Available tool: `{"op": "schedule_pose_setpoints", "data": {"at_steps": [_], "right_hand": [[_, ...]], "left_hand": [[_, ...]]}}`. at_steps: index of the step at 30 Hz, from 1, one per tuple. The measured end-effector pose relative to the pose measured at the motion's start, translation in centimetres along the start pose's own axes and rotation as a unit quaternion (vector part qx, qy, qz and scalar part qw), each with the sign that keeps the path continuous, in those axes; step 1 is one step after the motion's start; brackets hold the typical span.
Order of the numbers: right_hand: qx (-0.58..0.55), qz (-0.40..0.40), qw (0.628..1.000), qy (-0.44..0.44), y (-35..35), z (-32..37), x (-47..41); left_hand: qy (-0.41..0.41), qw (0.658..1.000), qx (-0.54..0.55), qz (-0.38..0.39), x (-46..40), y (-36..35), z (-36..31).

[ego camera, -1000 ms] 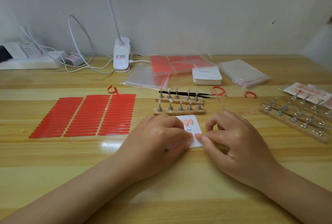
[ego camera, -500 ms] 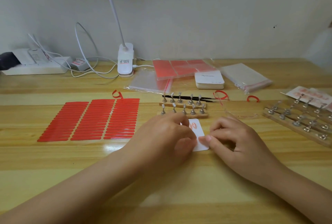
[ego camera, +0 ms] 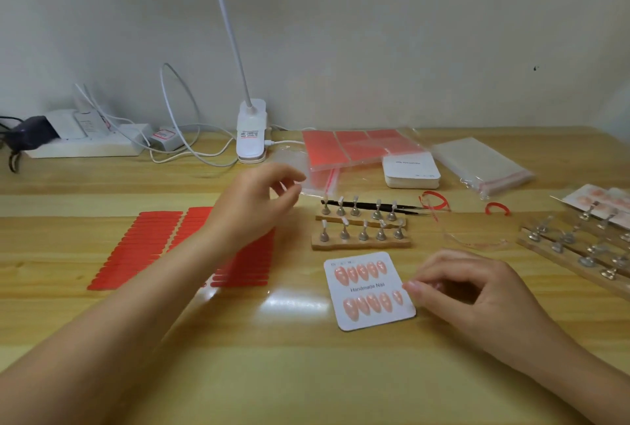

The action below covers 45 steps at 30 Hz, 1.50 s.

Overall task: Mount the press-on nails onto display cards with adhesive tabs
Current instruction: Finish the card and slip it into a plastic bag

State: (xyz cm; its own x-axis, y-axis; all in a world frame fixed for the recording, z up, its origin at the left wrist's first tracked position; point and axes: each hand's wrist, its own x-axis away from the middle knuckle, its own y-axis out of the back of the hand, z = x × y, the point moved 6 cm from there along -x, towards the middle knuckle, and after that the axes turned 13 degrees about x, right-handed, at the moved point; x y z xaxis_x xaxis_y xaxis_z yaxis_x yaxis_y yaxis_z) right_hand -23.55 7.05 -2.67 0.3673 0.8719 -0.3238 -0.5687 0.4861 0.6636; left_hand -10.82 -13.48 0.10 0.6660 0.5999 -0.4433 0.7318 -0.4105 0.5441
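Left hand (ego camera: 254, 201) raised, fingers loosely spread, empty; right hand (ego camera: 474, 291) curled, fingertips touching display card (ego camera: 370, 319) lettered "Handmade Nail".

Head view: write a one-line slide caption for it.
Display card carrying ten pink press-on nails lies on the wooden table; right hand beside its edge, left hand lifted over red adhesive tabs.

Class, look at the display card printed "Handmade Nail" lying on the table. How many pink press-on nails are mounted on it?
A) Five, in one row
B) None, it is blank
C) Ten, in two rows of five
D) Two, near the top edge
C: the display card shows five pink nails above the printed words and five below them.
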Motion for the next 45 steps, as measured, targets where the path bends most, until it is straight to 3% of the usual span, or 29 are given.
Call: {"op": "schedule_pose_setpoints", "data": {"at_steps": [7, 12, 17, 25, 37, 42, 45], "right_hand": [[-0.029, -0.015, 0.999, -0.023, 0.4, -0.3, -0.1], [0.033, -0.004, 0.999, 0.003, 1.6, 0.9, -2.1], [0.092, -0.006, 0.996, 0.003, 2.9, 1.9, -7.5], [0.269, 0.114, 0.952, 0.092, -1.3, 1.9, -14.5], [0.291, 0.219, 0.924, 0.118, -4.8, 0.5, -17.3], [0.346, 0.185, 0.898, 0.198, -5.2, 0.9, -17.7], [0.395, 0.192, 0.864, 0.246, -5.8, 1.2, -17.9]], "left_hand": [[0.036, 0.99, -0.104, 0.09, -3.2, -3.1, 2.5], [0.04, 0.982, -0.125, 0.133, -3.2, -4.1, 3.0], [0.036, 0.992, -0.094, 0.078, -2.8, -3.6, 3.2], [0.048, 0.999, -0.006, 0.01, -2.8, -3.1, 3.5], [0.039, 0.998, 0.049, -0.014, -3.0, -2.9, 3.9], [0.046, 0.994, 0.096, -0.039, -3.0, -2.6, 3.8], [0.04, 0.993, 0.102, -0.047, -2.9, -2.4, 3.7]]}}
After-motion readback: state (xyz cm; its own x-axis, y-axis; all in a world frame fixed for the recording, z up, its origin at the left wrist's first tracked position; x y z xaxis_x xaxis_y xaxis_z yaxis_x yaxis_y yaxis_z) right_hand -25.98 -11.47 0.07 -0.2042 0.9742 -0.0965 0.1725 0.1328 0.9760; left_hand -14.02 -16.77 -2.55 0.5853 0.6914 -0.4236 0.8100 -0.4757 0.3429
